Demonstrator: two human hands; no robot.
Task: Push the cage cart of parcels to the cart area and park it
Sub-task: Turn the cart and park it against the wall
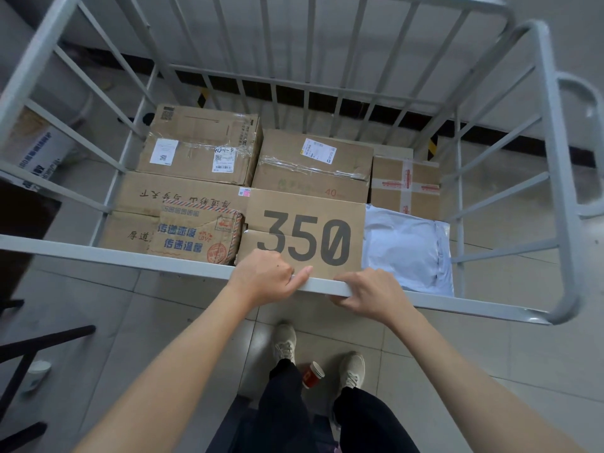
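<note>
A red paper cup [313, 375] lies tipped on the pale tiled floor [457, 371] between the person's light sneakers [352, 369], close behind the cage cart [137, 258]. A second cup, white [36, 374], stands near dark metal furniture legs [39, 341] at the left edge. Directly beyond the cart's far bars runs a grey wall [376, 60] with a dark skirting strip and yellow-and-black hazard markings [432, 148] low down. A printed carton [36, 148] stands on the floor outside the cart's left side.

Inside the white-barred cart sit taped cardboard parcels: a box printed "350" [305, 230] nearest the person, a stamped envelope-pattern box [199, 235] to its left, a white plastic mailer [407, 251] to its right, and further labelled boxes [202, 145] stacked behind.

The left hand [263, 277] and the right hand [371, 294] are both closed over the cart's near top rail, close together, right of its middle, thumbs lying along the bar and arms stretched forward.
</note>
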